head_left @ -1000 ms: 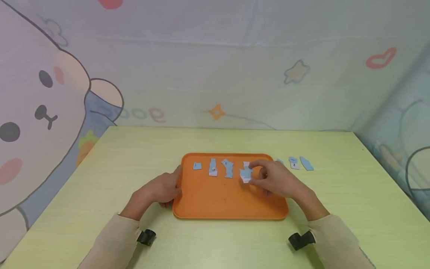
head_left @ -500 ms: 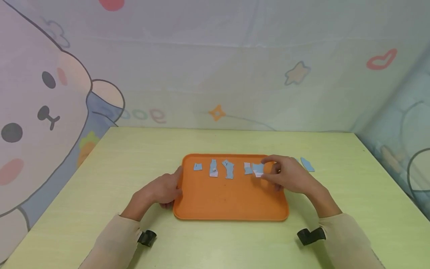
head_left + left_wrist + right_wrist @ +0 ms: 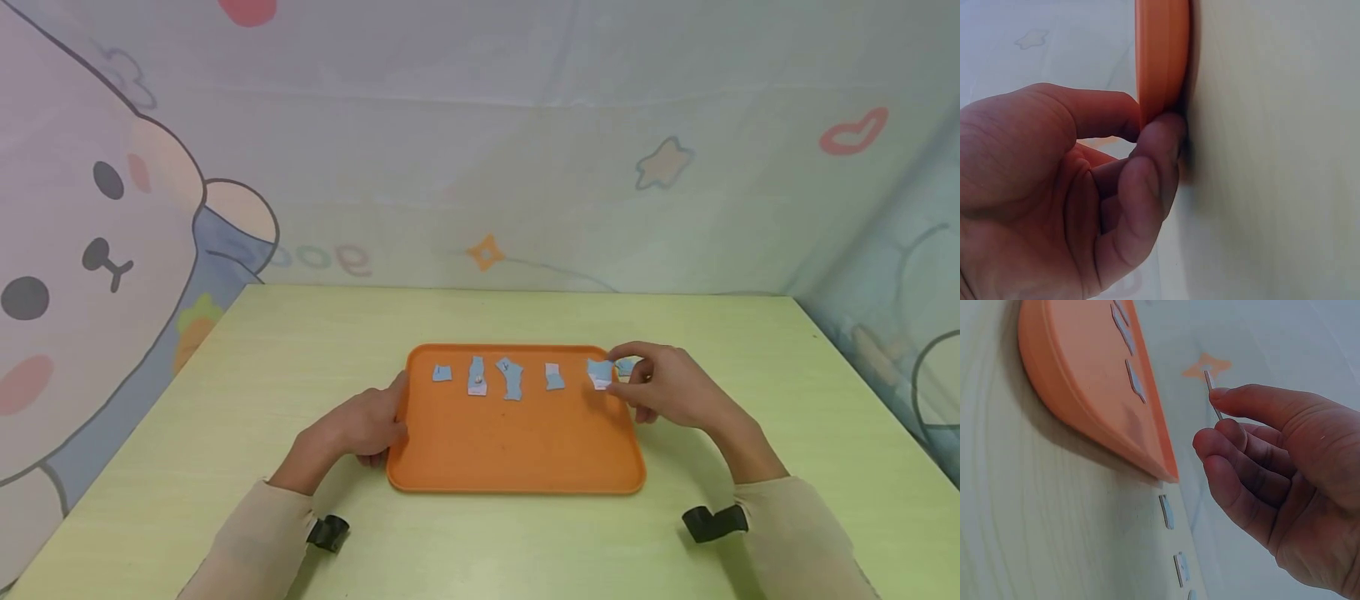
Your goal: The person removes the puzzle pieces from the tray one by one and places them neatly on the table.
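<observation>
The left hand [image 3: 366,423] grips the left edge of an orange tray [image 3: 510,450]. In the left wrist view its thumb lies at the tray's rim [image 3: 1163,56] and a finger is tucked against the underside. Thumb and index finger of the right hand [image 3: 678,387] pinch a flat blue-and-white puzzle piece [image 3: 599,374] over the tray's right end. Edge-on in the right wrist view, that piece [image 3: 1210,380] is raised off the tray. Similar pieces lie in a row along the tray's far side, among them a small one [image 3: 442,373] and a blue-and-white one [image 3: 554,377].
Several more pieces lie on the pale wooden table just right of the tray, one [image 3: 626,367] by its rim and another [image 3: 1182,570] farther along, partly hidden by the right hand in the head view. A printed cloth [image 3: 420,167] hangs behind the table.
The right hand has moved rightward with the puzzle piece, from beside the rightmost piece in the row to the tray's right end. The left hand has stayed on the tray.
</observation>
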Available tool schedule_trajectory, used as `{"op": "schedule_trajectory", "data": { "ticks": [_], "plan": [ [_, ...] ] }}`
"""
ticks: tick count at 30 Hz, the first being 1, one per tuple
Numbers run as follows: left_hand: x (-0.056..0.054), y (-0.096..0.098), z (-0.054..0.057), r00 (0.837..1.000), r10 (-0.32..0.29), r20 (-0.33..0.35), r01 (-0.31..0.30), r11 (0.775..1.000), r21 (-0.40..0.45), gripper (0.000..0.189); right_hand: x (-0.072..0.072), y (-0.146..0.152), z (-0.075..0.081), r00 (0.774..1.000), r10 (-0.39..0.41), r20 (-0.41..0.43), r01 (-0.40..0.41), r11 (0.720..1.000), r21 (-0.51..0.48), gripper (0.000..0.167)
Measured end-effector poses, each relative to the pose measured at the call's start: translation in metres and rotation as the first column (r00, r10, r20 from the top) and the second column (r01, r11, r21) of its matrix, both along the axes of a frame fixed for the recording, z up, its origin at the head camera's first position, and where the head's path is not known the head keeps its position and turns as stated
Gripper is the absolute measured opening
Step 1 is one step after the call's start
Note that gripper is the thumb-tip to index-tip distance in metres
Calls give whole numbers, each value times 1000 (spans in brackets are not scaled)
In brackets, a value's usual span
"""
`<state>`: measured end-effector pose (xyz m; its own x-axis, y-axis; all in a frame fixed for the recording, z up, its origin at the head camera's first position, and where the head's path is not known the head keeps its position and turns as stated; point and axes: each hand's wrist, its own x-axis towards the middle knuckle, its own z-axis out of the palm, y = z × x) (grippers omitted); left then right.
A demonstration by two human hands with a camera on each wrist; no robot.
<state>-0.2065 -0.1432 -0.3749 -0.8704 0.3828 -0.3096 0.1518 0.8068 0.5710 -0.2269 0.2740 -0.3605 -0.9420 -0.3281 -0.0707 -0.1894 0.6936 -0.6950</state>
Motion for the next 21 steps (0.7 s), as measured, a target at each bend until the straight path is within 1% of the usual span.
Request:
{"op": "schedule_trajectory", "data": {
  "ticks": [11,21],
  "plan": [
    [0,-1,0,1000,-4,-13,4,1000,1,58,1,21,-7,1000,-21,3,21,999,-24,48],
    [1,0,1,1000,-1,-9,1,1000,-1,58,1,46,-14,999,-44,-17,44,999,4,51]
  ]
}}
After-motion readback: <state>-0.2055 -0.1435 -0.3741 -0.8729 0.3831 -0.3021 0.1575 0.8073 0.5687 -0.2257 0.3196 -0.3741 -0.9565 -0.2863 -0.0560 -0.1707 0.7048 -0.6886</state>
